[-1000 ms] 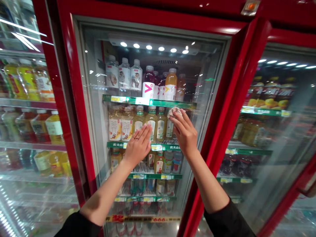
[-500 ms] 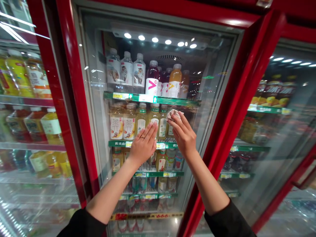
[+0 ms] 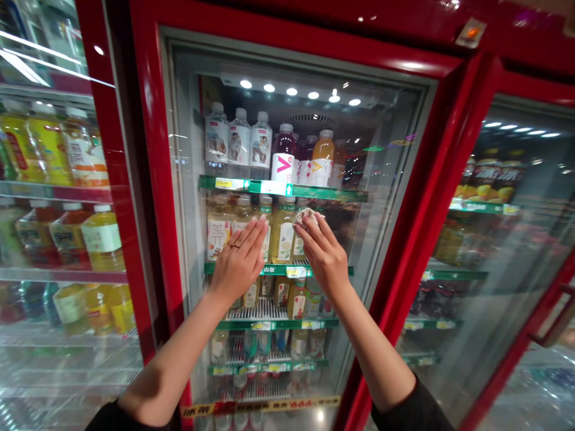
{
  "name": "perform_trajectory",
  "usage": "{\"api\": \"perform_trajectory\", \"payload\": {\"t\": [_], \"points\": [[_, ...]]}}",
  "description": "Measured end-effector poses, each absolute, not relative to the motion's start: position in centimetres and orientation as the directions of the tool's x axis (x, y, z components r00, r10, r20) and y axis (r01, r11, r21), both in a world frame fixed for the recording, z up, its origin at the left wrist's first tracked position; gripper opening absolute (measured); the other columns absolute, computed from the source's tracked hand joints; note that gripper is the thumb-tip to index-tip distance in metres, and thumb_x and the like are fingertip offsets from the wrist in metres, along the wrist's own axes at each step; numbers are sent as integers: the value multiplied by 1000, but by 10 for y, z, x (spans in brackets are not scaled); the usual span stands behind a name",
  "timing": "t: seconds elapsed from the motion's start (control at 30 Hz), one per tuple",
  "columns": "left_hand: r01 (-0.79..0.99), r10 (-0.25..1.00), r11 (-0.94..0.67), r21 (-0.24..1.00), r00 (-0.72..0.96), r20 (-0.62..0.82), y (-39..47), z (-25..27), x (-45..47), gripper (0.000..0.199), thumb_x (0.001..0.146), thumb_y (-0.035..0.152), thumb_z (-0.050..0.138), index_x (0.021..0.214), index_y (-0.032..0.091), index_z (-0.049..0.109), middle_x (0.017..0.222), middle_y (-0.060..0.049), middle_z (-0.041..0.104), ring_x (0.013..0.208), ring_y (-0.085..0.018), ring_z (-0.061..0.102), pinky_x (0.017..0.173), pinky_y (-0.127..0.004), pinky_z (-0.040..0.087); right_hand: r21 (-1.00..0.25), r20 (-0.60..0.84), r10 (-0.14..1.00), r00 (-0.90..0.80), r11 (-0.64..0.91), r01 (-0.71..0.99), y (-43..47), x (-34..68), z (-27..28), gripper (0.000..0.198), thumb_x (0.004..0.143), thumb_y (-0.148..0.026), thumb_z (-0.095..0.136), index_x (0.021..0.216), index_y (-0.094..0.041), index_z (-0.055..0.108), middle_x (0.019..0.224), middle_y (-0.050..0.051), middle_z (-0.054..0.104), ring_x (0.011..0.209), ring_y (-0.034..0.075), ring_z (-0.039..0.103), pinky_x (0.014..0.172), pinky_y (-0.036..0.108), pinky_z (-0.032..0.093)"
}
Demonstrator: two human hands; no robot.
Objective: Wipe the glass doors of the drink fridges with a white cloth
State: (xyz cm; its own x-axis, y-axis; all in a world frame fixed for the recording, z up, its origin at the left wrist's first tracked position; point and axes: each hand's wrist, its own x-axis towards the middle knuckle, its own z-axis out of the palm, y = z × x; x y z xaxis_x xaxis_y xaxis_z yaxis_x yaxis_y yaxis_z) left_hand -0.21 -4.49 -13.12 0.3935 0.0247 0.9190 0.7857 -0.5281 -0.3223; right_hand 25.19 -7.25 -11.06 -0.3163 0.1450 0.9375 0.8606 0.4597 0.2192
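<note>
Red-framed drink fridges (image 3: 287,33) stand side by side. Nearest, the left hand (image 3: 238,260) lies flat at the glass door (image 3: 381,123) of the middle one, fingers straight and side by side, holding nothing. To its right, the right hand (image 3: 326,254) has its bent fingers clamped on a pale cloth (image 3: 304,218) against the glass. Behind the door, upright bottles (image 3: 283,236) line the shelves.

Upper green-edged shelf (image 3: 332,193), tiger-label bottles (image 3: 239,143), purple bottle (image 3: 284,157), orange bottle (image 3: 323,158)
</note>
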Motion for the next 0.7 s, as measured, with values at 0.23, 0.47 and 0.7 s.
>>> {"api": "perform_trajectory", "payload": {"t": [0.23,0.47,0.7], "points": [[822,-34,-467,-326,352,935,-35,-121,-72,84,110,10,53,184,26,17,179,-4,43,168,-22,42,143,-42,33,195,981,-57,-188,387,901,-65,253,-118,81,112,-8,59,179,-43,31,166,1,65,158,29,59,131,51,57],[847,-43,-420,-327,342,939,-17,-127,-99,87,107,9,52,184,26,15,179,-3,41,165,-22,46,142,-41,36,233,964,9,-267,464,855,-58,207,-117,88,111,-3,53,181,-45,18,173,-1,57,158,27,58,134,47,55],[820,-72,-464,-335,342,937,-17,-130,-98,84,108,10,51,184,25,17,177,-3,44,166,-20,43,143,-36,31,154,987,-28,-156,400,904,-52,205,-115,87,112,-3,51,180,-47,20,177,-1,51,163,28,51,138,52,48]]}}
